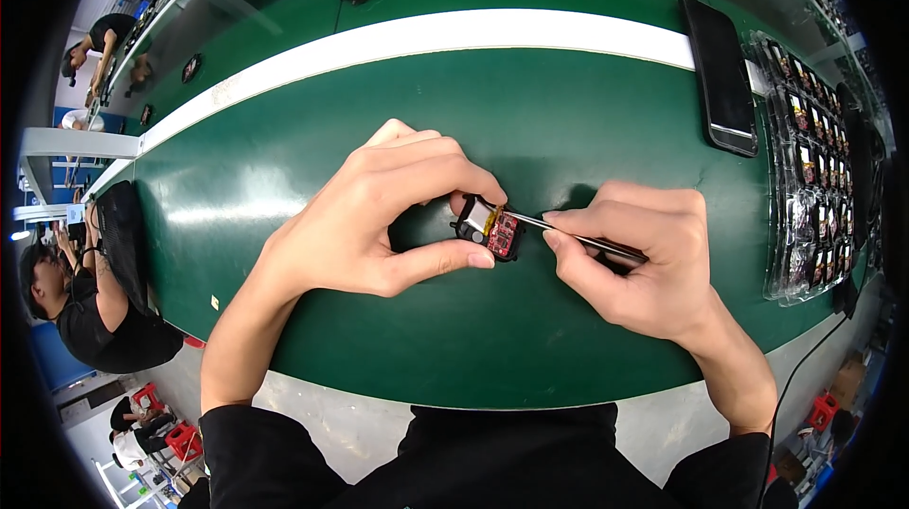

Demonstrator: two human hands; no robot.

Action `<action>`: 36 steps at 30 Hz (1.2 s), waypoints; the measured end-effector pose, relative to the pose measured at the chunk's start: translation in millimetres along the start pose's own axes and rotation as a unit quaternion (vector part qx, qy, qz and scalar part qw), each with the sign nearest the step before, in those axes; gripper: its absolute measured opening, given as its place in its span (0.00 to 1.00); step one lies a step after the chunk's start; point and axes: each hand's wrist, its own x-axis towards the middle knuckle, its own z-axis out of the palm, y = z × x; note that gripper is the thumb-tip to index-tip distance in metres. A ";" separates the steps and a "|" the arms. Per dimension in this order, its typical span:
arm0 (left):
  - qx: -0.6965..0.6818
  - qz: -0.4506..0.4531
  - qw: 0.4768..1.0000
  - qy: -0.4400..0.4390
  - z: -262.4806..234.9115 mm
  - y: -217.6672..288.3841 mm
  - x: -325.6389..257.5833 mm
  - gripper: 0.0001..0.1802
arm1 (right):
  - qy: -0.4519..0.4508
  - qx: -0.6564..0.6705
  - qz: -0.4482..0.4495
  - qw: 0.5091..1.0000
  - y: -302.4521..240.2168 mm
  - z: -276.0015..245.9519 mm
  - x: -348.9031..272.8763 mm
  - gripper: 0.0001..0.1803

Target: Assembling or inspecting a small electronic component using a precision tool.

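Left hand [365, 225] pinches small circuit module [490, 228]; right hand [634, 258] applies tweezers [568, 235]

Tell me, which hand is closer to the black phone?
Right. The right hand is just below and left of the phone; the left hand is farther left.

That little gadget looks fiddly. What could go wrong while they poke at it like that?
The left hand pinches the small circuit board only by fingertips, so it might slip. The tweezers in the right hand press on its edge and could scratch it or jab a fingertip.
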 end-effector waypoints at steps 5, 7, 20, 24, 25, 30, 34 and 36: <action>0.016 -0.008 1.000 0.020 1.8 5.3 3.2 0.29 | 0.044 0.018 0.035 0.998 -2.8 -6.5 4.0 0.06; 0.022 -0.008 0.999 0.028 4.1 1.5 2.5 0.30 | 0.053 0.024 0.028 0.998 -2.1 -2.4 3.9 0.07; -0.027 -0.033 0.999 -0.007 -0.4 8.4 -3.1 0.43 | -0.051 -0.080 -0.006 0.996 -13.6 16.4 2.8 0.25; -0.036 -0.047 0.998 -0.028 -3.0 11.6 -3.4 0.41 | -0.049 -0.076 -0.013 0.996 -15.0 11.4 -1.8 0.24; -0.044 -0.041 0.998 -0.028 -2.9 10.8 -1.7 0.40 | -0.048 -0.089 -0.010 0.995 -17.2 7.1 -2.8 0.25; -0.058 -0.070 0.992 0.093 -8.2 -0.9 15.2 0.19 | 0.003 -0.131 -0.003 0.991 -24.5 -26.5 -11.7 0.24; 0.223 -0.034 0.951 0.212 -39.7 -33.9 43.2 0.23 | 0.063 -0.167 0.007 0.984 -28.3 -72.7 -21.7 0.23; 0.253 -0.116 0.931 0.235 -49.9 -47.8 60.3 0.28 | 0.101 -0.203 0.026 0.974 -19.0 -98.6 -26.1 0.22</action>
